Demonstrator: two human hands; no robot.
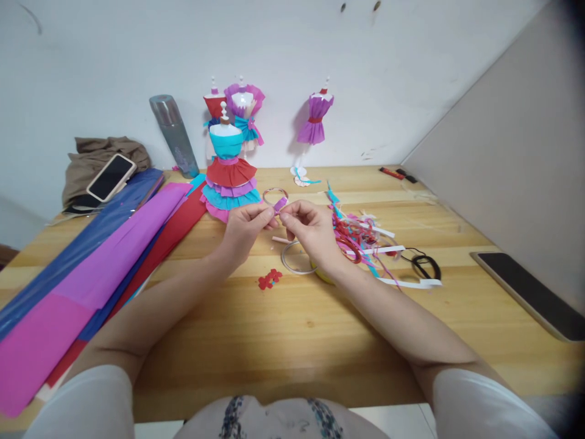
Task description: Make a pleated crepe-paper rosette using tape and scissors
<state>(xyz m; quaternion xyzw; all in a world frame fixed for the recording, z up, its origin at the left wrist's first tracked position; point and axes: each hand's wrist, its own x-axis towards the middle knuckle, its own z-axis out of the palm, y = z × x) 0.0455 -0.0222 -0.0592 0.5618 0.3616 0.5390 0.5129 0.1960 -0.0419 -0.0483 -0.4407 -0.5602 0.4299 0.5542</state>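
Over the middle of the table, my left hand point(247, 228) and my right hand point(312, 230) meet fingertip to fingertip. Both pinch a small purple paper piece point(280, 205), which sticks up between them. Below the hands lie small red paper flowers point(269, 279). A silver ring point(292, 268) sits partly under my right hand. Just behind, to the left, stands a mini mannequin point(231, 171) in a tiered blue, red and purple paper dress. Paper scraps and strips point(365, 235) are heaped right of my right hand.
Long coloured paper sheets point(91, 268) cover the left side, with a phone point(111, 177) on brown cloth point(95, 155) behind. A bottle point(176, 137) and more dressed mannequins point(315, 119) stand by the wall. At right are a black cord loop point(426, 267) and a dark tablet-like device point(530, 296).
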